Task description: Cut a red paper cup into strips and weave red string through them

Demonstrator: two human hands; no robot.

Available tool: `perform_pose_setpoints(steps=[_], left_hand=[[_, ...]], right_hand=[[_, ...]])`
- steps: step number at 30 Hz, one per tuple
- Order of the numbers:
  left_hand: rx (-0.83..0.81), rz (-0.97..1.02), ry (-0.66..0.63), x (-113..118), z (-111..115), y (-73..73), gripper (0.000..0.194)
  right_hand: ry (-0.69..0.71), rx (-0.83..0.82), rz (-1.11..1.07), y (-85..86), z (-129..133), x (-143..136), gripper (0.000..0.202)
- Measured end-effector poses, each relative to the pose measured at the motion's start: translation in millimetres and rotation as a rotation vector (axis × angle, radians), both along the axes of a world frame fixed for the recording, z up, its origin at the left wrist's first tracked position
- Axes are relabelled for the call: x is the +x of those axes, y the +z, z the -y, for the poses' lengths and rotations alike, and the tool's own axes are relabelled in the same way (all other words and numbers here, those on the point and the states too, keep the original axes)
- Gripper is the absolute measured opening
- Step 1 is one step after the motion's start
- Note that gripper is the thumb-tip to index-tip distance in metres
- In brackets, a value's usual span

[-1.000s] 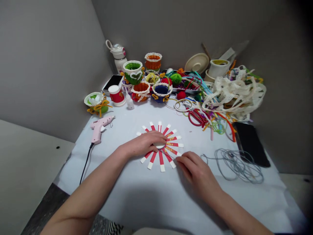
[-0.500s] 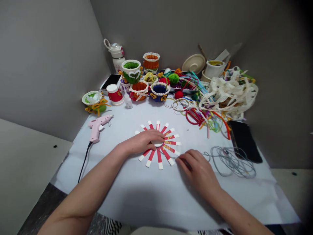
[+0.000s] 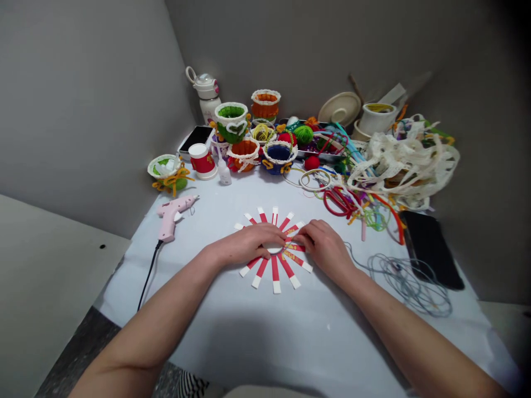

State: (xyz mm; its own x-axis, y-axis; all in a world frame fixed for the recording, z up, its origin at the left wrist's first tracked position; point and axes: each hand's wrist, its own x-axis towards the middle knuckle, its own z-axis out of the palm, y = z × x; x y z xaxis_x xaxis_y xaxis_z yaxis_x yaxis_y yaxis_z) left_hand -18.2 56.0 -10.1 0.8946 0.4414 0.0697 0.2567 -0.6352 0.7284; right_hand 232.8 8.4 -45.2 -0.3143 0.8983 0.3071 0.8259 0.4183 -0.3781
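A paper cup (image 3: 275, 267) cut into red, white-tipped strips lies splayed flat like a sun, its white round base in the middle. My left hand (image 3: 253, 242) rests over its left side, thumb and fingertips pressing at the edge of the base. At the right-hand strips my right hand (image 3: 324, 243) is closed in a pinch on the grey-blue cord (image 3: 409, 282). The cord's loose coils lie to the right, and part of it runs along the base between the strips. Just where it passes under my fingertips is hidden.
A pink glue gun (image 3: 169, 216) with a black cable lies at left. Decorated cups (image 3: 279, 157), a glue bottle (image 3: 224, 172) and a red paper cup (image 3: 203, 160) stand behind. Red-handled scissors (image 3: 339, 201), white lace (image 3: 409, 160) and a black phone (image 3: 433, 249) are at right.
My right hand has moved up and inward, from the lower right strips to the right side by my left fingertips, bringing the cord along. My left hand stays on the cup. The view has shifted slightly.
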Motion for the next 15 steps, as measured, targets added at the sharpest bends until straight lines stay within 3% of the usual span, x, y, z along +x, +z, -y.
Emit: perform_pose_setpoints(steps=[15], left_hand=[[-0.018,-0.027,0.023,-1.5,3.6,4.0,0.041]], right_hand=[[-0.006,-0.006,-0.043,-4.5,-2.6,-1.5,0.027]])
